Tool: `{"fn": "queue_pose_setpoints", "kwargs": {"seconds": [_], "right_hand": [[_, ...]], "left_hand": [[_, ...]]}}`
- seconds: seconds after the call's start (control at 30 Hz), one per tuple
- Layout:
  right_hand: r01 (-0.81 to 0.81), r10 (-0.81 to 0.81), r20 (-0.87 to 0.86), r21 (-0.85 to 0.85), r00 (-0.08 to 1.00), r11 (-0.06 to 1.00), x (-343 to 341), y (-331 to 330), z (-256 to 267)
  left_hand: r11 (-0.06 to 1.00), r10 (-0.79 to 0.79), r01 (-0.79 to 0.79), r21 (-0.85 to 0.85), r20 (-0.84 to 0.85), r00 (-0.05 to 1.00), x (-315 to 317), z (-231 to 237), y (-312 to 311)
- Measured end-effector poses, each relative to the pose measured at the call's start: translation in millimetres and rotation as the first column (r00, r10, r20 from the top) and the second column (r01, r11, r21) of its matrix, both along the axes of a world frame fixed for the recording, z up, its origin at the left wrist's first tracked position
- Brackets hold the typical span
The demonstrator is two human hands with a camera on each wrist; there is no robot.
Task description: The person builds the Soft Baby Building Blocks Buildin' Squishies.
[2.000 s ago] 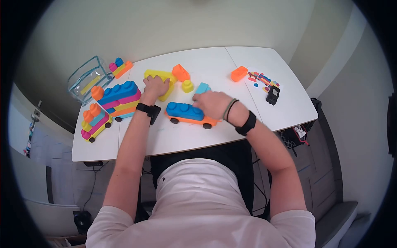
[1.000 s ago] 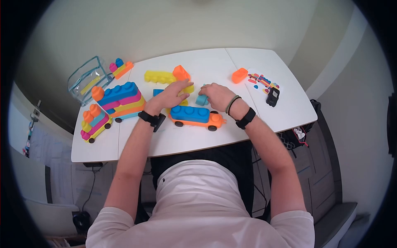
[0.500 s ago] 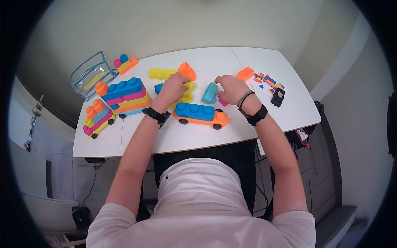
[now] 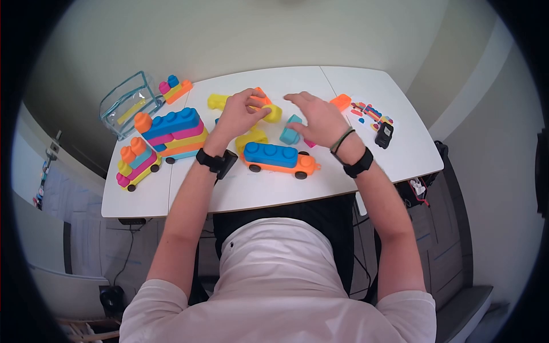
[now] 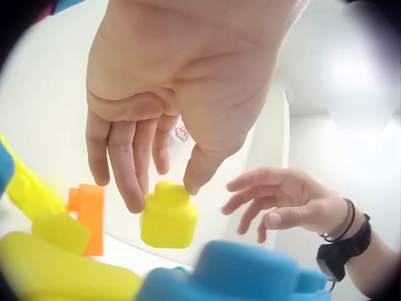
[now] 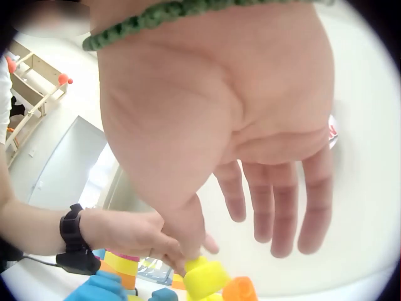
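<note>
My left hand (image 4: 240, 117) pinches a small yellow block (image 5: 168, 219) with a single stud between thumb and fingers. In the left wrist view the block is held by its top. My right hand (image 4: 324, 121) hovers to the right with fingers spread and nothing in its grasp. Just below that hand stands a turquoise block (image 4: 290, 134), with a pink block (image 4: 309, 143) partly hidden beside it. Nearer my body is an orange wheeled base (image 4: 300, 167) carrying a long blue block (image 4: 269, 155). More yellow blocks (image 4: 250, 140) lie under and behind the left hand.
On the left are a stacked block vehicle (image 4: 182, 136) and a smaller one (image 4: 137, 166), with a clear bag (image 4: 128, 108) behind. An orange block (image 4: 341, 102), a printed picture (image 4: 373, 112) and a black device (image 4: 384, 135) lie at the right.
The right hand has let go of the turquoise block, which now stands farther right, and lifted slightly. The left hand moved from the yellow pieces to the small yellow block and took it up.
</note>
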State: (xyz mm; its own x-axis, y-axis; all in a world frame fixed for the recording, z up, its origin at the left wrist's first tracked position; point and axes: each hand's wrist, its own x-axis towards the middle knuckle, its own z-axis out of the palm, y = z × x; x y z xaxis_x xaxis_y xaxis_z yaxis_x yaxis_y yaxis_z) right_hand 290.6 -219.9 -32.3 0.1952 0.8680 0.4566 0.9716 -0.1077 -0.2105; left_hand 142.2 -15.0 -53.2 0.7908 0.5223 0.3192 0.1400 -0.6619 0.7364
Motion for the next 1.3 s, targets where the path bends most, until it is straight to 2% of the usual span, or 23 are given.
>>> {"fn": "queue_pose_setpoints", "kwargs": {"seconds": [0.03, 0.07, 0.17, 0.23, 0.37, 0.43, 0.47, 0.5, 0.53, 0.57, 0.6, 0.63, 0.67, 0.73, 0.87, 0.97, 1.03, 1.3], "right_hand": [[-0.056, 0.057, -0.032, 0.032, 0.998, 0.998, -8.8, -0.4, 1.9], [-0.046, 0.047, -0.034, 0.031, 0.998, 0.998, -17.5, -1.1, 3.7], [-0.07, 0.07, -0.02, -0.014, 0.997, 0.997, -29.7, -5.5, 8.7], [-0.057, 0.055, -0.021, -0.104, 0.998, 0.993, -26.4, -3.7, 12.2], [-0.041, 0.04, -0.005, -0.109, 0.999, 0.993, -5.4, -12.4, 10.2], [-0.039, 0.013, -0.087, -0.302, 0.996, 0.952, 0.4, -20.0, 16.2], [-0.04, 0.014, -0.088, -0.303, 0.996, 0.952, 0.7, -24.4, 20.6], [-0.039, -0.006, -0.116, -0.379, 0.993, 0.925, -0.3, -28.3, 25.8], [-0.041, -0.027, -0.142, -0.452, 0.989, 0.891, -2.2, -29.3, 28.2], [-0.045, -0.023, -0.143, -0.452, 0.989, 0.891, -3.2, -28.3, 27.1], [-0.041, -0.052, -0.162, -0.525, 0.985, 0.85, -4.0, -27.7, 25.9], [-0.038, -0.086, -0.178, -0.594, 0.98, 0.803, -4.6, -28.1, 24.4], [-0.037, -0.087, -0.178, -0.596, 0.98, 0.802, -6.5, -27.4, 22.9], [-0.099, -0.022, -0.184, -0.621, 0.983, 0.778, -13.0, -23.1, 19.2], [-0.104, -0.031, -0.195, -0.646, 0.98, 0.756, -18.9, -14.8, 6.0], [-0.11, 0.003, -0.169, -0.63, 0.986, 0.769, -19.5, -13.0, 5.0], [-0.08, -0.044, -0.169, -0.659, 0.985, 0.748, -21.0, -13.1, 9.5], [-0.064, -0.035, -0.129, -0.681, 0.991, 0.729, -14.8, -8.0, -0.1]], "left_hand": [[0.999, -0.054, 0.054, -0.006, 0.028, 0.998, -0.7, 6.4, -10.7], [0.994, -0.112, 0.113, -0.011, 0.057, 0.992, -1.5, 11.6, -20.3], [0.984, -0.177, 0.176, 0.025, 0.043, 0.983, -6.9, 25.8, -43.4], [0.979, -0.203, 0.204, -0.005, 0.053, 0.978, -7.4, 26.9, -45.2], [0.979, -0.197, 0.197, -0.047, 0.014, 0.98, -9.2, 27.3, -29.1], [0.984, -0.172, 0.172, -0.039, 0.019, 0.985, -12.9, 29.6, -20.6], [0.989, -0.145, 0.146, -0.032, 0.025, 0.989, -15.2, 31.3, -16.0], [0.989, -0.141, 0.142, -0.032, 0.024, 0.99, -17.4, 33.6, -10.4], [0.991, -0.134, 0.13, -0.043, -0.101, 0.986, -20.4, 36.1, -4.2], [0.992, -0.127, 0.118, -0.053, -0.225, 0.966, -24.3, 37.1, 1.3], [0.992, -0.125, 0.115, -0.054, -0.226, 0.966, -29.6, 35.7, 7.4], [0.964, -0.259, 0.266, -0.021, -0.314, 0.913, -34.6, 33.8, 12.1], [0.91, -0.381, 0.415, -0.004, -0.402, 0.832, -36.5, 31.1, 13.9], [0.901, -0.387, 0.434, 0.003, -0.446, 0.807, -34.3, 24.2, 9.2], [0.873, -0.412, 0.488, 0.013, -0.516, 0.751, -30.4, 24.3, -7.2], [0.89, -0.375, 0.455, -0.017, -0.595, 0.711, -24.8, 23.4, -11.9], [0.888, -0.386, 0.46, -0.026, -0.585, 0.713, -23.5, 20.4, -11.6], [0.903, -0.368, 0.427, -0.04, -0.582, 0.725, -22.9, 15.5, -11.0]]}}
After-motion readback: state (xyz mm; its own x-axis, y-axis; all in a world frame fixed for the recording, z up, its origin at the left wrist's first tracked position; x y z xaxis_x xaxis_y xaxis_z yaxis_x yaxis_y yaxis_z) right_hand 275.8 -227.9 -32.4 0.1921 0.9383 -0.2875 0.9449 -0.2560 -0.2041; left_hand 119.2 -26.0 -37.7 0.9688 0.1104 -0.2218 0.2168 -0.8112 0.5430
